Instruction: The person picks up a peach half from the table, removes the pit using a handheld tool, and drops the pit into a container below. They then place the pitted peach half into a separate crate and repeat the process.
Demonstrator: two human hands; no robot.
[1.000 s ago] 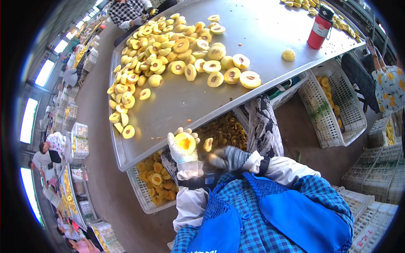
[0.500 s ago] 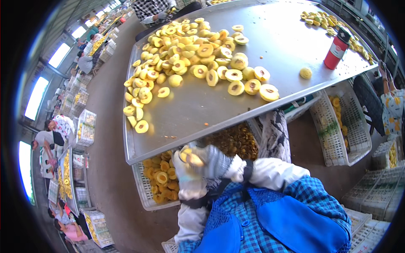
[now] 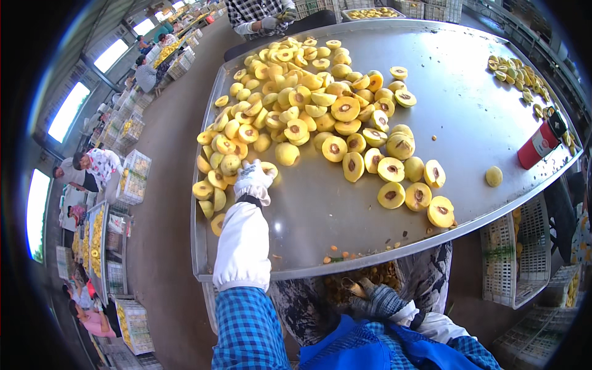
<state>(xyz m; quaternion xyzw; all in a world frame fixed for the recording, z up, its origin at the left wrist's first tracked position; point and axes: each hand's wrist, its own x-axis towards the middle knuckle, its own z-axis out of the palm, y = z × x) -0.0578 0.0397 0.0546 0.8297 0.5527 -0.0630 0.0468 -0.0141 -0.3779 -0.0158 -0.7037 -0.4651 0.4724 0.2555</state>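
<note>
Left hand (image 3: pixel 253 180) is at a fruit half (image 3: pixel 270 169) by the pile (image 3: pixel 302 98) on the table (image 3: pixel 308 216); can't tell if it or right hand (image 3: pixel 380 300) is pinching anything. Probably light, slick, bruisable, so cup the round side.

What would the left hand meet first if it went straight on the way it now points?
The left hand would likely first meet the rounded yellow fruit piece just ahead, though depth is hard to judge here. A cut half lies right beside the hand; whether they touch is unclear.
</note>
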